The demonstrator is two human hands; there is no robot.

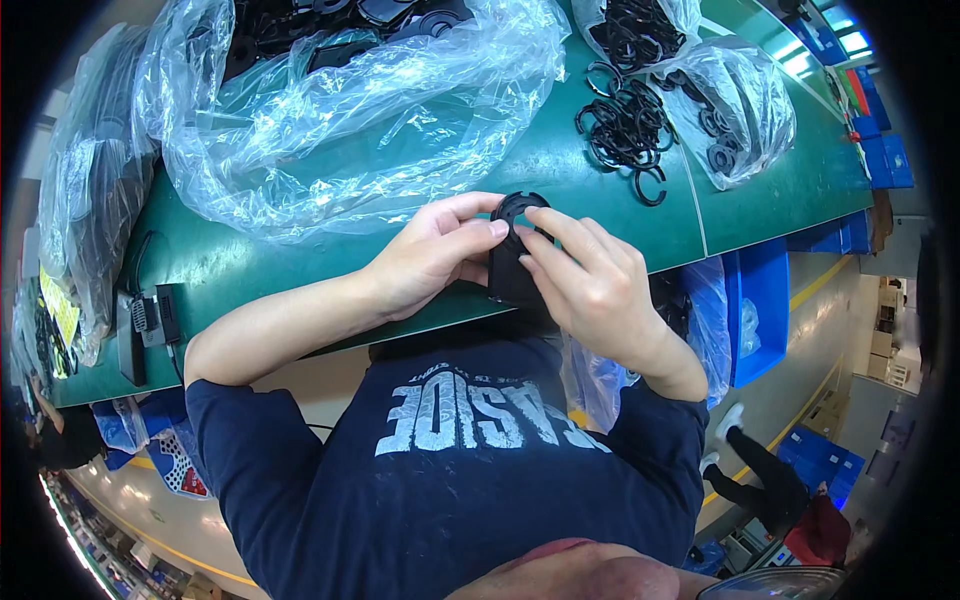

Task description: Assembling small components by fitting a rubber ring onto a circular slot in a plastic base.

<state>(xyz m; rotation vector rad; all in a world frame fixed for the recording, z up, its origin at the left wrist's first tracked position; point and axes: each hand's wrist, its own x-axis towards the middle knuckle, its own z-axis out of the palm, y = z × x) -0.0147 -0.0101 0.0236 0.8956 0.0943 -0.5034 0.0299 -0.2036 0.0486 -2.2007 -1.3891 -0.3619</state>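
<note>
The person's left grip (430, 250) and right grip (597, 283) pinched a flat, round-ended black piece (513, 282) near the green tabletop (548, 158).

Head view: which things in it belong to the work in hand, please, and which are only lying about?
Work in hand:
flat black plastic part with a round end, in the left hand and right hand
probably the pile of black C-shaped plastic rings
probably the large clear plastic bag of black parts

Apparently lying about:
small black box-shaped device with a cable
open blue plastic bin
</note>
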